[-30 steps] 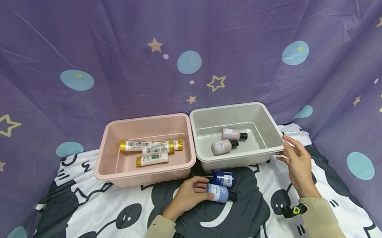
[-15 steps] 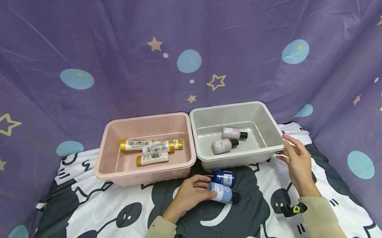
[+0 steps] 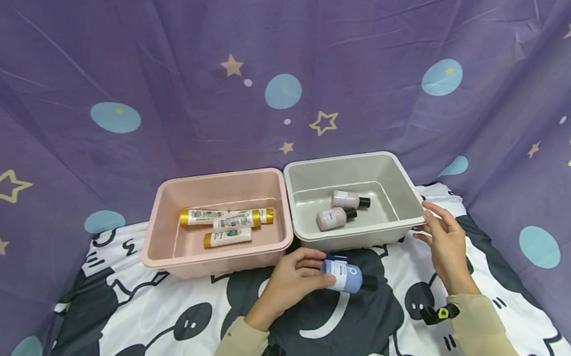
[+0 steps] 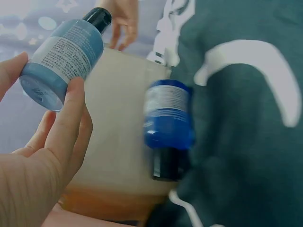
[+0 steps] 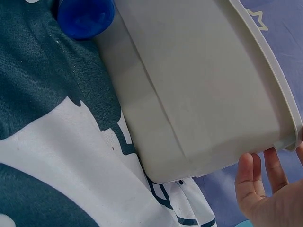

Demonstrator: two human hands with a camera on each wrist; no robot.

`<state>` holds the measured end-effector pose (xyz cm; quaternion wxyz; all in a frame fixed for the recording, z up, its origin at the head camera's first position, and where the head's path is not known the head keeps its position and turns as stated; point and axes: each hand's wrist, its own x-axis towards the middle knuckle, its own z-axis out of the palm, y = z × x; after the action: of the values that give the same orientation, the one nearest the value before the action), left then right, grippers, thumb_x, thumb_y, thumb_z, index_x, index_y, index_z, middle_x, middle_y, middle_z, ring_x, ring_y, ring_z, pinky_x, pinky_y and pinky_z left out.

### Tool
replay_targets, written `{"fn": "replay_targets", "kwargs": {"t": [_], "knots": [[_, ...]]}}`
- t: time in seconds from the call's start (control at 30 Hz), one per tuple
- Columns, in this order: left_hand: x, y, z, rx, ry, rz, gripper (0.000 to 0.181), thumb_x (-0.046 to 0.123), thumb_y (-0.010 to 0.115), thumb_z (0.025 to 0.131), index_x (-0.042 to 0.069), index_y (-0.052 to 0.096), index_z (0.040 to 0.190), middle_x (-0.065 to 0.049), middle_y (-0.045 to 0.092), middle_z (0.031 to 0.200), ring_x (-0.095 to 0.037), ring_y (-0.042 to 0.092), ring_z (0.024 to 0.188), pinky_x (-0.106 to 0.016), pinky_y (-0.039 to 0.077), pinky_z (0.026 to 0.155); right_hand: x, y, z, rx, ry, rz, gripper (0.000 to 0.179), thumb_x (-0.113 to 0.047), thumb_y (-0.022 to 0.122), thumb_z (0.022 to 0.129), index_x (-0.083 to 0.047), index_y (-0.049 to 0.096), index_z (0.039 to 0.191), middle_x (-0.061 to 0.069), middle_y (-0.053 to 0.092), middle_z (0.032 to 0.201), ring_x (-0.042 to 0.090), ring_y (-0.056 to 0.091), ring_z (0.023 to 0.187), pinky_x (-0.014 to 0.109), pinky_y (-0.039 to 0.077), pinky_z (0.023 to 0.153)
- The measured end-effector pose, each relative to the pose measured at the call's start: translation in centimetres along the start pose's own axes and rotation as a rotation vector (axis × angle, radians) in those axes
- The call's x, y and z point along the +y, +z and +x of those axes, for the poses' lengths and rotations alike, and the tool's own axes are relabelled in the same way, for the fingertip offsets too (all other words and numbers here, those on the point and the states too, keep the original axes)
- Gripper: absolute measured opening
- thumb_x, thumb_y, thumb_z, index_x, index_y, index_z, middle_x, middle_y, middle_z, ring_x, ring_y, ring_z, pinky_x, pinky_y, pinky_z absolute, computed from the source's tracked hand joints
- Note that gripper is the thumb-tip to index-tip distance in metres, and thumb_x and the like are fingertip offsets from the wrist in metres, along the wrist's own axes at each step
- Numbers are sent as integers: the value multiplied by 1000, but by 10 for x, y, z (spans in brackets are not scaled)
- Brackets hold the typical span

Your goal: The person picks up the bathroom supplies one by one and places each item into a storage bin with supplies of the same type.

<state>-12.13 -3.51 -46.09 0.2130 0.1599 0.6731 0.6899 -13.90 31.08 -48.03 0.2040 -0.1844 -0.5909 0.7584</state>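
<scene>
My left hand pinches a small light blue bottle by its base end, between thumb and fingers. Its black cap points right, and in the left wrist view the label faces the camera. Behind it in the head view, mostly covered, a dark blue bottle with a black cap lies on its side on the cloth, close to the grey bin's front wall. My right hand holds the grey bin at the rim of its front right corner. Two pale pink bottles with black caps lie inside that bin.
Left of the grey bin and against it stands a pink bin with several white tubes with gold caps inside. A sheep-print cloth covers the surface. Purple curtains hang behind and at both sides.
The left hand has lifted the light blue bottle and moved it right and slightly away, over the dark blue bottle. The right hand has stayed at the grey bin's corner.
</scene>
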Motion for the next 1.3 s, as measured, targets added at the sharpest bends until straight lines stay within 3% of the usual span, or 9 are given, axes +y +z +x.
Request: {"fn": "replay_targets", "kwargs": {"t": [0.2, 0.53, 0.73, 0.97, 1.13, 1.3], "knots": [[25, 2, 13, -35, 35, -11, 48, 14, 81, 85, 1, 62, 127, -12, 63, 117, -26, 66, 105, -34, 56, 85, 1, -1, 1, 3, 3, 5, 36, -16, 69, 96, -5, 65, 130, 10, 70, 99, 20, 70, 80, 29, 58, 63], [58, 3, 45, -7, 128, 61, 45, 17, 82, 84, 6, 64, 124, -10, 66, 116, -23, 65, 105, -35, 57, 82, 0, -3, 0, 1, -6, -7, 37, -17, 70, 96, -5, 65, 130, 10, 70, 102, 19, 71, 81, 30, 58, 65], [84, 1, 77, 9, 90, -14, 49, 16, 83, 83, 4, 63, 126, -13, 64, 117, -26, 64, 105, -38, 58, 79, 0, -4, 1, -2, -12, 4, 36, -16, 70, 96, -5, 65, 130, 13, 70, 104, 21, 70, 83, 30, 58, 65], [106, 0, 122, 48, 52, 25, 47, 18, 84, 83, 5, 64, 123, -11, 65, 115, -24, 65, 102, -35, 58, 78, 1, -4, 1, 10, 13, -3, 35, -16, 70, 96, -7, 66, 130, 8, 70, 100, 20, 70, 84, 31, 58, 66], [113, -1, 158, 68, 0, -7, 47, 14, 87, 80, 3, 66, 120, -11, 69, 110, -24, 69, 95, -37, 58, 79, 2, -3, 1, 7, -2, -5, 34, -15, 69, 97, -6, 66, 130, 8, 70, 98, 21, 70, 83, 31, 58, 65], [108, -3, 186, 101, -27, -6, 46, 11, 86, 79, -1, 65, 119, -13, 70, 105, -25, 70, 91, -38, 59, 79, 3, 0, 1, -4, -14, -11, 34, -16, 69, 97, -6, 66, 129, 8, 71, 99, 20, 70, 82, 30, 58, 65]]}}
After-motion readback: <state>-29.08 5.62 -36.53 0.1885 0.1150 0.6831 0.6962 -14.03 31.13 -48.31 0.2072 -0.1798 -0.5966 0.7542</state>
